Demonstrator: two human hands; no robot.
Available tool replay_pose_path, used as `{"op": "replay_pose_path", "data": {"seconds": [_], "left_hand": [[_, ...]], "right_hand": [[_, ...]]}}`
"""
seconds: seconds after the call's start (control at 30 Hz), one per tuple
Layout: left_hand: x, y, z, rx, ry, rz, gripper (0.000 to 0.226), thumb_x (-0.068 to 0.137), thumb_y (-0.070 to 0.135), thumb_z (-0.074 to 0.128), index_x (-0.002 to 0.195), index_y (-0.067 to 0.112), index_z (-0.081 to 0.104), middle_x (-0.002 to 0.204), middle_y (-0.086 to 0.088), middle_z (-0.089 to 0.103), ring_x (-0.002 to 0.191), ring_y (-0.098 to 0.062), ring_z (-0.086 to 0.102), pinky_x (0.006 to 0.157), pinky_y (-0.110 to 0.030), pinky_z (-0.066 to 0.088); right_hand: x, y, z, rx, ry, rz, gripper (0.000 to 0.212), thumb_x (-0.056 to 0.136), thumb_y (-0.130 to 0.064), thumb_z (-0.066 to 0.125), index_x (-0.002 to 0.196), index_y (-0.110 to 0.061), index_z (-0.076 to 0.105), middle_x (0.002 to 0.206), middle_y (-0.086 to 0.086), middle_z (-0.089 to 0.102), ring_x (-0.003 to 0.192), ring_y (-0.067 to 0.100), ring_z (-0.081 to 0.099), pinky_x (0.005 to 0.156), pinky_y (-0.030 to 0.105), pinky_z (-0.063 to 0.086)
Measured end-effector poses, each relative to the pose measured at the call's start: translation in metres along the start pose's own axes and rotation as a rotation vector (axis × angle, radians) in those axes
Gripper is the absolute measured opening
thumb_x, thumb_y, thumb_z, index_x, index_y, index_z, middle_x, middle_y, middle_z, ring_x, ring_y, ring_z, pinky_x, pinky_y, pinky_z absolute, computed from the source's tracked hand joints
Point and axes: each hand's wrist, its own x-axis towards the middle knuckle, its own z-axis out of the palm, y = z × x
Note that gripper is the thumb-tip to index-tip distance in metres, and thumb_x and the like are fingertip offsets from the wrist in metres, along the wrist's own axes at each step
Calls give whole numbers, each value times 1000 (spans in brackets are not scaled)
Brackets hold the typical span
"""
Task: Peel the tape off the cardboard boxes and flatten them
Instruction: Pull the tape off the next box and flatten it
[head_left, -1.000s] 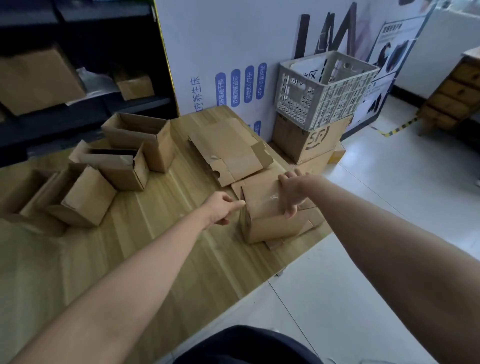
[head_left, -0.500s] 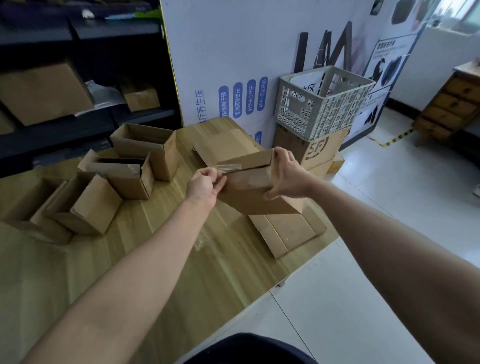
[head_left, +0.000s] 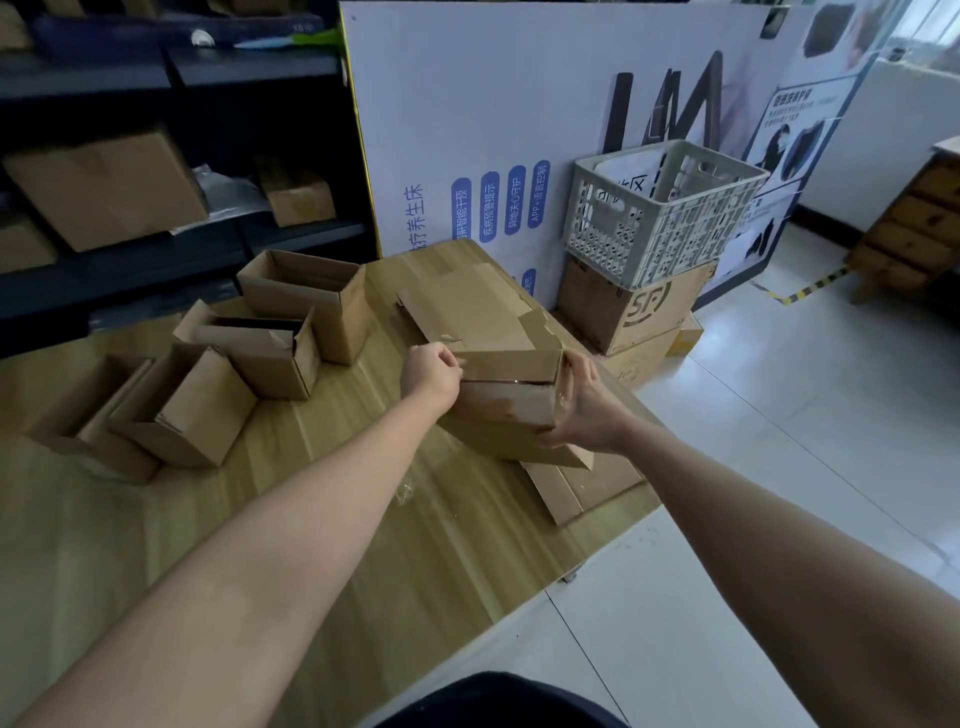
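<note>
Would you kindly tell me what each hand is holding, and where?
The right hand grips the cardboard box by its right end; the left hand pinches at its upper left edge; exactly what it pinches cannot be told.

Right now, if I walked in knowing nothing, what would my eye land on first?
Centre of view, two bare arms reach out: the right hand grips a small cardboard box lifted above the wooden table, while the left hand pinches at its left end. To the left stand several open boxes, and behind on the right a grey plastic crate sits on a stacked carton.
</note>
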Motion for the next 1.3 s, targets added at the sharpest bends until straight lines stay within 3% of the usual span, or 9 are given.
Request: {"op": "replay_pose_path", "data": {"seconds": [0.1,0.3,0.47,0.6,0.73,0.83,0.93,1.13,1.3], "left_hand": [[-1,-6,2,-23,0,11,7,87,5,54,82,10,54,86,-6,58,79,-25,54,63,-27,38],[-3,-10,13,171,-224,217,31,86,23,67,116,22,60,116,-4,45,102,-21,52,85,-27,43],[-2,-6,23,273,-128,304,8,86,18,66,92,13,67,107,1,48,87,-19,51,73,-27,38],[-7,-1,31,273,-136,397,12,86,18,66,77,12,61,96,3,54,83,-17,52,71,-27,37],[-3,-13,21,-204,-180,222,22,86,4,62,69,15,55,71,-3,61,70,-20,62,68,-30,50],[7,-35,8,-512,-40,1,24,86,-3,60,70,14,55,78,-9,61,75,-24,61,74,-36,55],[16,-50,-3,-719,145,-236,22,87,-9,56,80,11,51,83,-9,57,62,-16,59,58,-24,53],[32,-85,-29,-769,482,-497,30,80,-11,58,84,17,47,81,-5,60,76,-21,62,76,-31,51],[25,-102,-30,-563,235,-386,21,83,-6,54,95,12,54,90,-11,65,81,-23,63,80,-32,51]], "right_hand": [[3,12,0,-14,-83,96,129,63,-24,86,150,-27,-8,156,1,13,139,28,26,113,41,29],[8,10,-14,-94,-121,52,133,62,-29,87,151,-27,-11,159,0,2,145,28,7,115,46,18],[14,2,-13,-516,-119,-41,125,63,-45,83,152,-22,-2,157,-2,-1,146,26,-7,119,51,6],[20,-8,-3,-737,-148,-40,123,63,-58,77,153,-19,4,156,4,13,146,28,4,115,56,-1],[21,-2,4,-721,-104,-45,118,63,-56,78,151,-15,11,150,6,26,140,27,22,117,53,7],[24,3,-1,-660,-83,-68,110,61,-55,78,147,-17,21,143,4,33,135,26,28,116,51,13],[24,3,-6,-645,-72,-87,108,59,-54,79,145,-18,24,140,4,35,131,25,31,115,52,17],[20,11,-18,-673,46,-28,110,56,-56,79,143,-18,24,137,4,37,128,25,34,113,52,20],[20,4,-19,-701,130,18,109,55,-55,79,142,-15,26,133,6,39,124,27,37,113,53,20]]}}
